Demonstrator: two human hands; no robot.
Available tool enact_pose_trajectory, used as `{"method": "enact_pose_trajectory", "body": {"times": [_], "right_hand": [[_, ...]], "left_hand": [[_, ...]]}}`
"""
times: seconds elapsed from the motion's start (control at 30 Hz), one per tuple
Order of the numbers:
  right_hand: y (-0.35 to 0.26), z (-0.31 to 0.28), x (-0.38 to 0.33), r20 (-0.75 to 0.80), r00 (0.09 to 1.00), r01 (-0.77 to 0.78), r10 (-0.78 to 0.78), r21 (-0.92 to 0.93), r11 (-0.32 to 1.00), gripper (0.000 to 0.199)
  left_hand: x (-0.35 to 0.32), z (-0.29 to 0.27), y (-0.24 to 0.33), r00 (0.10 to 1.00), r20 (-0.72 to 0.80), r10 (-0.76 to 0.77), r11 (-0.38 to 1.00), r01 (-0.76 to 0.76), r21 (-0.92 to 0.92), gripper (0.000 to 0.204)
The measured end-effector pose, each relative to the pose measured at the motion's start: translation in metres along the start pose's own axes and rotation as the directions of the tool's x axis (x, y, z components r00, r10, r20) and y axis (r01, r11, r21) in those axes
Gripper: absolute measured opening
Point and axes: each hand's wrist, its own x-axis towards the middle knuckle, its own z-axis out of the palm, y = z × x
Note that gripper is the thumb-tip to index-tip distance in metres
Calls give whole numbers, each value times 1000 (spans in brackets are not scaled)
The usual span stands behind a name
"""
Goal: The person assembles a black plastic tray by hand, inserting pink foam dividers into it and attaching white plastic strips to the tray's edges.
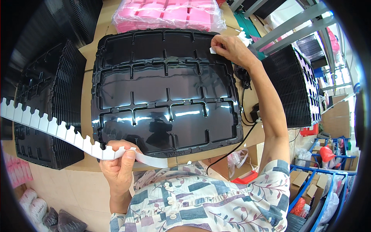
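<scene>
- Black tray point(150, 85): flat between the fingers of both hands; moulded lines divide its glossy surface into sections.
- Left hand point(119, 168): thumb and fingers closed on white notched strip point(58, 128) at the tray's near edge. Strip runs out left of these fingers; short tail to their right.
- Right hand point(232, 49): fingertips bunched at tray's far right corner, small white piece point(212, 50) at their tips; cannot tell how firmly held.
- Clear plastic wrap point(219, 18): beyond right fingers, leftward; contains pink pieces point(170, 21).
- Left tray stack point(67, 85): left of left fingers.
- Right tray stack point(293, 89): right of right fingers.
- Blue rack point(317, 170): well right of left fingers; holds cartons point(301, 179).
</scene>
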Motion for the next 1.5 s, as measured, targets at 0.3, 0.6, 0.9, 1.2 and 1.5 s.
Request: {"method": "enact_pose_trajectory", "body": {"times": [0.3,0.6,0.9,1.2,1.5], "right_hand": [[0,1,2,-36,998,58,-58,-10,998,8],[-1,0,3,-20,999,26,-26,-3,1000,9],[-4,3,-7,-11,989,143,-147,-170,975,12],[1,-1,-1,25,1000,14,-17,121,993,20],[1,2,2,-15,1000,-17,18,64,998,12]], "left_hand": [[-1,-2,-1,1000,20,-19,1000,19,23,12],[-1,1,-1,999,18,-34,999,34,-13,14],[-1,3,3,998,-19,-63,998,64,21,16],[-2,3,3,998,-22,-63,997,64,38,17],[0,2,1,999,3,-43,998,43,40,15]]}}
